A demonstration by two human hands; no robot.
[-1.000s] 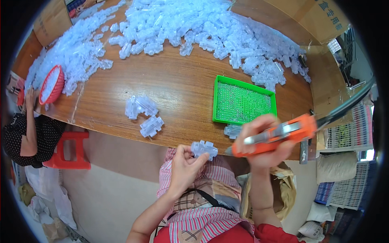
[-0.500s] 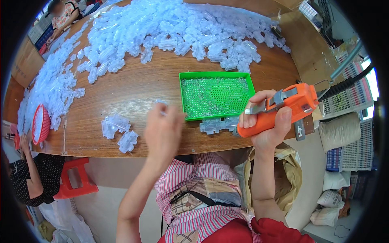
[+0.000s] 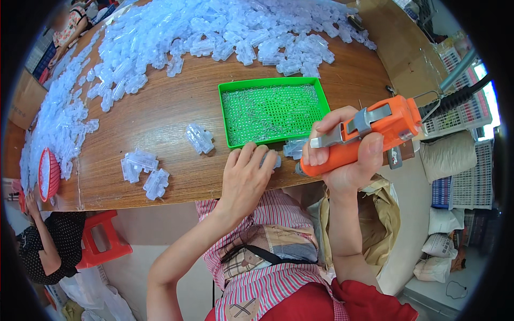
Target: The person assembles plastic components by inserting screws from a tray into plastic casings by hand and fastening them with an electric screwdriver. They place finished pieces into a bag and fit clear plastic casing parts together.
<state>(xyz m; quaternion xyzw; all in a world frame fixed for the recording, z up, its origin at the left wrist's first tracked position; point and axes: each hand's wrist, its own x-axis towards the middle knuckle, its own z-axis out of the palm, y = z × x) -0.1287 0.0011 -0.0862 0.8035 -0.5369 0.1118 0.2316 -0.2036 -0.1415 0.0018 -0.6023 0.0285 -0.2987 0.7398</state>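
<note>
My right hand is closed around an orange power screwdriver with a metal lever, its tip pointing down and left over the table's front edge. My left hand curls its fingers over a clear plastic part just below the green tray; the fingers hide most of that part. Between the two hands, another clear plastic piece lies against the tray's front side. The green tray has a perforated bottom strewn with small metal pieces, too fine to name surely. A single clear plastic housing rests left of the tray.
Clear plastic parts heap along the table's back and left. Several more sit near the front left edge. A red basket stands at far left, beside another person's hand. Below right hangs an open tan sack.
My left hand has let go of a clear plastic piece left of the tray and moved right onto a part below the tray. The whole view has shifted slightly. The screwdriver stays in my right hand.
</note>
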